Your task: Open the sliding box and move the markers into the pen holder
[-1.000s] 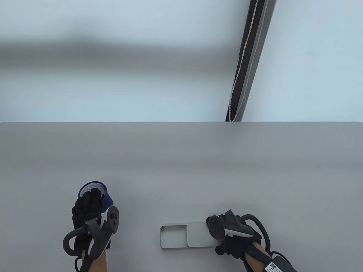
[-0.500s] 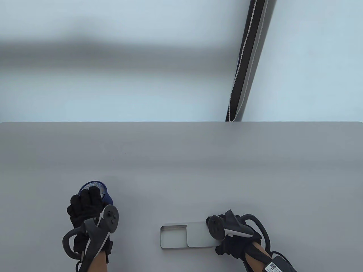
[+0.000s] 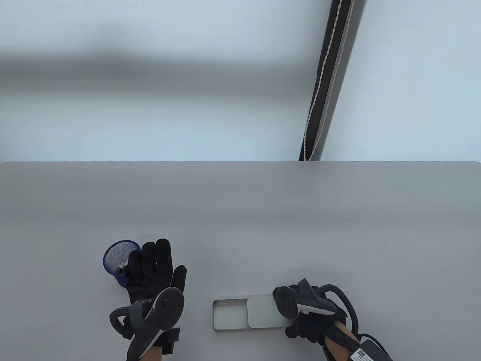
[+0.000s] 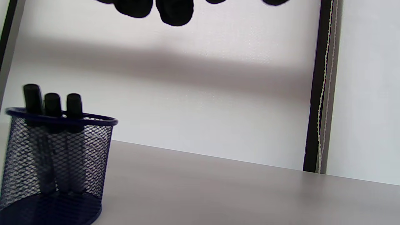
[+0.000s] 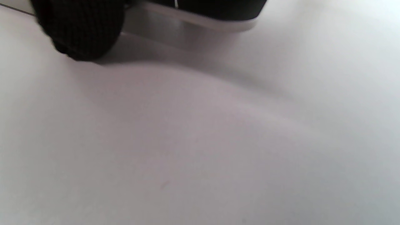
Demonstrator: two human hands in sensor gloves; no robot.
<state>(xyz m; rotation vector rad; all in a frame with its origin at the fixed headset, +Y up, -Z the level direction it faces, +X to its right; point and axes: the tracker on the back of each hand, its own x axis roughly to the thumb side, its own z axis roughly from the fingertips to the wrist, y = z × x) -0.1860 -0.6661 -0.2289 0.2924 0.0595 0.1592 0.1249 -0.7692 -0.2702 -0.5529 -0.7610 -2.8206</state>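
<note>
1. Grey table [image 3: 263, 225] runs back to a pale wall, where a dark post [image 3: 330, 82] with a white cord rises.
2. Left hand [image 3: 154, 270] is spread flat, fingers straight and released, holding nothing.
3. Just left of those fingers stands the blue mesh pen holder [image 3: 116, 259]; in the left wrist view it sits below and left of the fingertips [image 4: 175, 12], apart from them.
4. Three black markers [image 4: 53, 103] stand upright side by side inside the holder, caps above the rim.
5. Right hand [image 3: 312, 319] rests at the right end of the metal sliding box [image 3: 225, 316]; its tracker hides the fingers, so I cannot tell whether they grasp.
6. Box lid [image 3: 263, 312] is slid toward the right hand, baring the left half of the tray.
</note>
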